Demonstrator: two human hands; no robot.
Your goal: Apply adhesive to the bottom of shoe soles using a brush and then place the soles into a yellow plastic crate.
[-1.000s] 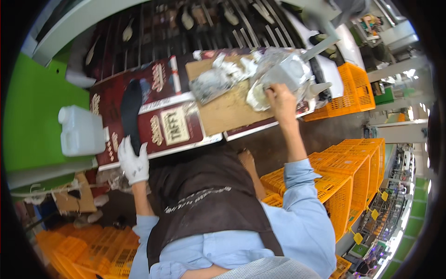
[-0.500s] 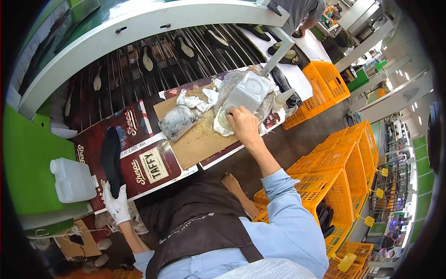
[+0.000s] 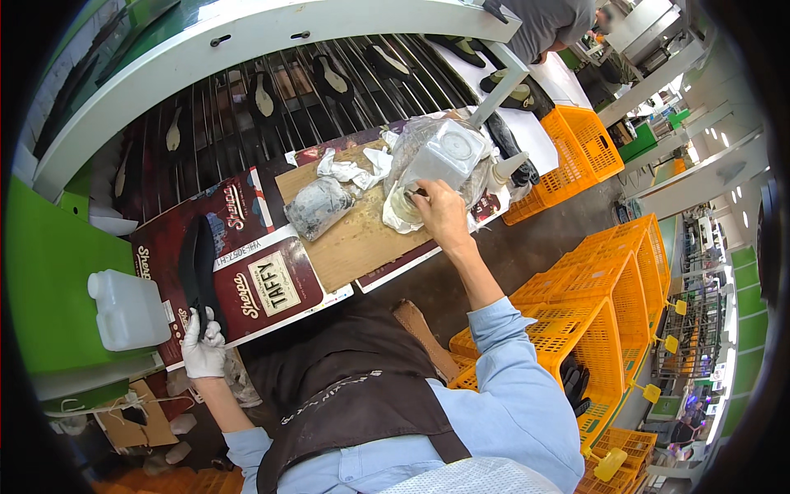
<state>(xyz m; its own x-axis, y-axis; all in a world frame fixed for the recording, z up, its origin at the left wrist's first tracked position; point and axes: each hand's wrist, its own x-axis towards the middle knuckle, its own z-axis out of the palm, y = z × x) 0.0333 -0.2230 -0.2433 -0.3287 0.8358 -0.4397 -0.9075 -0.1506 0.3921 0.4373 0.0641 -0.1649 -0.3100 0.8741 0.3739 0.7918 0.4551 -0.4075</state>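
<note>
At the lower left, our gloved left hand [image 3: 203, 350] pinches the near end of a black shoe piece [image 3: 196, 262] over the cardboard-covered counter [image 3: 303, 290]. At centre, our bare right hand [image 3: 444, 216] curls at a white-wrapped container [image 3: 395, 216]; we cannot tell whether it pinches anything. Beyond, across the upper left, dark soles [image 3: 332, 80] lie on metal rollers [image 3: 224, 123].

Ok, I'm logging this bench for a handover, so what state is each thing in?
Left grip, white-gloved, closed on the black shoe piece
Black shoe piece, held at its near end
Right grip, bare, fingers bunched; what they hold is unclear
White wrapping, crumpled
Brown board, flat, stained
White jug, standing
Orange crate, with black items inside
</note>
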